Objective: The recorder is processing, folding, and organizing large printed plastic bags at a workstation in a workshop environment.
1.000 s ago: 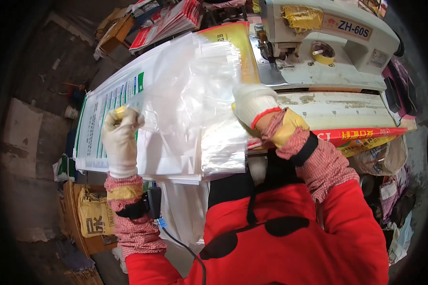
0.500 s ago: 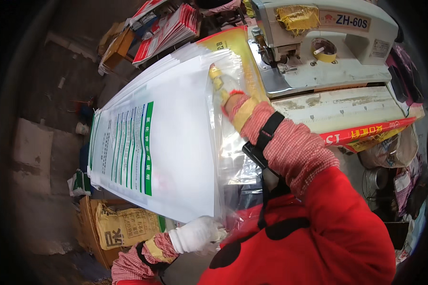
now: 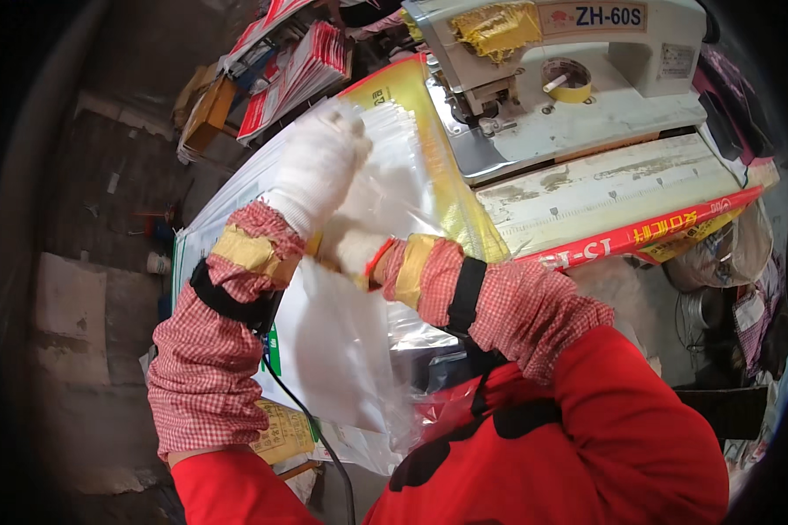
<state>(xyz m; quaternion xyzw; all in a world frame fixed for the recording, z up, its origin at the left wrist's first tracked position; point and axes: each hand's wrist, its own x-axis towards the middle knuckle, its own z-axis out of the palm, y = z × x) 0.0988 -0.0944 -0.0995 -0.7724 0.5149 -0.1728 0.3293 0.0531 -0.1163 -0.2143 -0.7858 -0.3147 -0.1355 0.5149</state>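
Observation:
My left hand point(image 3: 318, 164), in a white knitted glove, is over the far part of a stack of large white printed sacks point(image 3: 328, 341). Its fingers look curled closed; what they hold, if anything, is hidden. Just nearer, my right hand point(image 3: 352, 248) lies low over the stack in a pale glove with yellow tape, its fingertips blurred and partly behind my left cuff. Thin clear plastic film point(image 3: 398, 197) spreads over the sacks around both hands. The top sack is creased and bent up beneath my right hand.
A pale industrial sewing machine point(image 3: 639, 61) stands at the right, with a yellow tape roll point(image 3: 567, 80) on its bed. A ruled board point(image 3: 604, 199) lies before it. Red-and-white folded bags point(image 3: 293, 80) are stacked at the far left. A black cable point(image 3: 311, 411) hangs below my left forearm.
My left hand has swung up from the stack's near edge to its far part. The right hand has drawn back toward me and leftward. The top sack has become creased.

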